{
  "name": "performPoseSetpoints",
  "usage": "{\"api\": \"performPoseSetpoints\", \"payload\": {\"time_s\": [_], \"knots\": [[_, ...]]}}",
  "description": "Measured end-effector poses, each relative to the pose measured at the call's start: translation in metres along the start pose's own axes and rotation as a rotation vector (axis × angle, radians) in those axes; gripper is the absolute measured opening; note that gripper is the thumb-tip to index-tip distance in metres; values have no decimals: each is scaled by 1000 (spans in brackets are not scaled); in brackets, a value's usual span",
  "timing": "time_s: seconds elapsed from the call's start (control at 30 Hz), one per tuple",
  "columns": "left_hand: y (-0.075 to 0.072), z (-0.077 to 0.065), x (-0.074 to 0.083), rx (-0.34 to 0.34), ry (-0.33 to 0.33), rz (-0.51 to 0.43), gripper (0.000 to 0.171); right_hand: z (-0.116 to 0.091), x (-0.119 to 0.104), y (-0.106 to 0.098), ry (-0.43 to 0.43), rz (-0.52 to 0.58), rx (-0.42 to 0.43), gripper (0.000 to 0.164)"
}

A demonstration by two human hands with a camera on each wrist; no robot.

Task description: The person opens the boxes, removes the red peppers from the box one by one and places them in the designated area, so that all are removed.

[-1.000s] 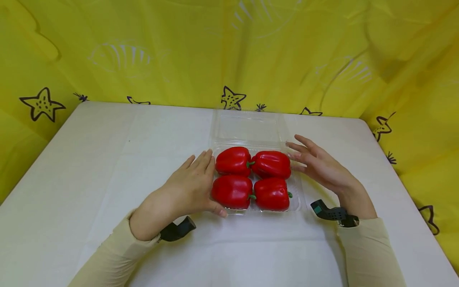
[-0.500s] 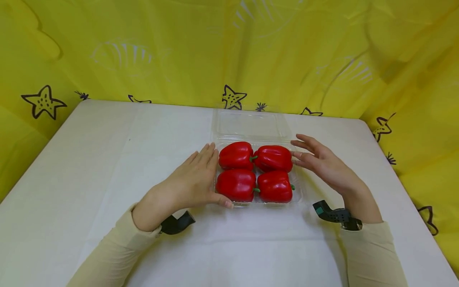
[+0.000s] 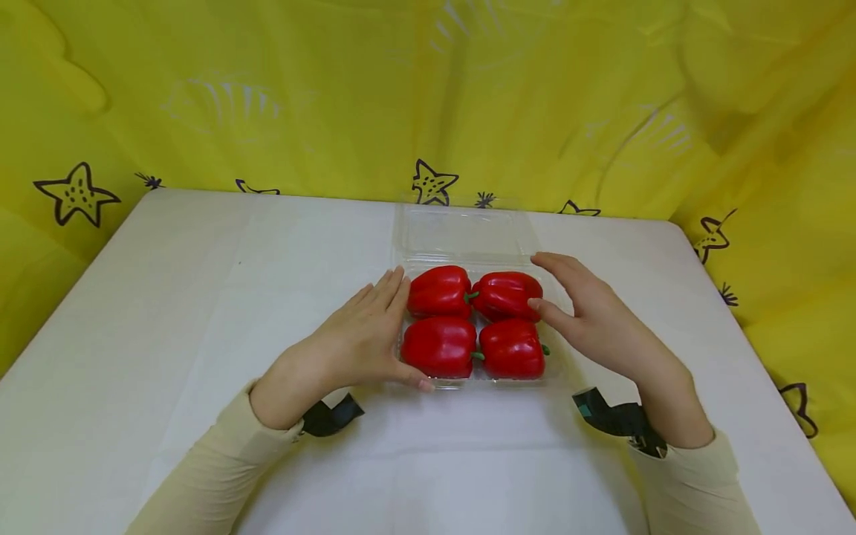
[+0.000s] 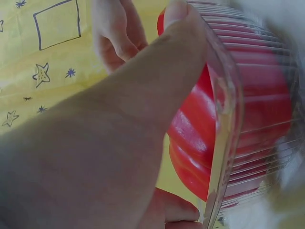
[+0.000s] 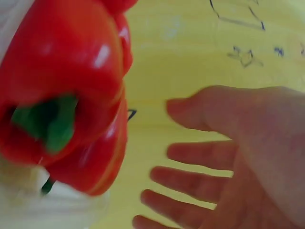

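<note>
Several red bell peppers (image 3: pixel 438 348) with green stems sit in two rows in a clear plastic clamshell box (image 3: pixel 455 384). My left hand (image 3: pixel 354 334) lies along the box's left side, fingers straight, its thumb at the front rim. In the left wrist view that thumb (image 4: pixel 183 43) rests at the rim of the ridged clear wall. My right hand (image 3: pixel 595 312) is at the right, fingers spread and holding nothing. Its thumb overlaps the back right pepper (image 3: pixel 506 293) in the head view, while the right wrist view shows a gap between fingers and peppers.
The clear lid (image 3: pixel 466 232) is folded back behind the box, towards the table's far edge. A white cover lies over the table (image 3: pixel 200 312). Yellow patterned curtain (image 3: pixel 334 96) hangs behind and at the sides.
The box and peppers have shifted slightly away from me, with the left hand alongside. My right hand has moved left and now overlaps the back right pepper in the head view.
</note>
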State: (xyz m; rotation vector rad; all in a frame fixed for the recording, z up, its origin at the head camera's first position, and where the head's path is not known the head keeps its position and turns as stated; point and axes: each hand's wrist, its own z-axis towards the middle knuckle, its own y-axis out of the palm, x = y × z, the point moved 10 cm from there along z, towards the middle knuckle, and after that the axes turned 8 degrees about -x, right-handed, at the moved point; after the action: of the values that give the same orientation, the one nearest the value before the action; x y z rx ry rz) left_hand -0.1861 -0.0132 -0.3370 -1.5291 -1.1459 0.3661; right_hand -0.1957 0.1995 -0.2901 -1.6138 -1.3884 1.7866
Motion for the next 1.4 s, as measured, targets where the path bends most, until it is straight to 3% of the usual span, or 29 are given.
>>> {"api": "performPoseSetpoints", "payload": {"time_s": [0.2, 0.33, 0.53, 0.83, 1.4], "knots": [[1, -1, 0, -2, -14, -7, 135, 9, -20, 17, -6, -142, -118, 58], [2, -1, -1, -13, -24, -15, 135, 15, -22, 25, -1, -183, -149, 59], [3, -2, -1, -43, -49, 6, 135, 24, -21, 31, -11, -195, -101, 58], [2, 0, -1, -41, -53, 10, 135, 36, -9, 34, 120, -206, -47, 64], [1, 4, 1, -23, -45, 30, 135, 38, -4, 29, 105, -187, -6, 57]]}}
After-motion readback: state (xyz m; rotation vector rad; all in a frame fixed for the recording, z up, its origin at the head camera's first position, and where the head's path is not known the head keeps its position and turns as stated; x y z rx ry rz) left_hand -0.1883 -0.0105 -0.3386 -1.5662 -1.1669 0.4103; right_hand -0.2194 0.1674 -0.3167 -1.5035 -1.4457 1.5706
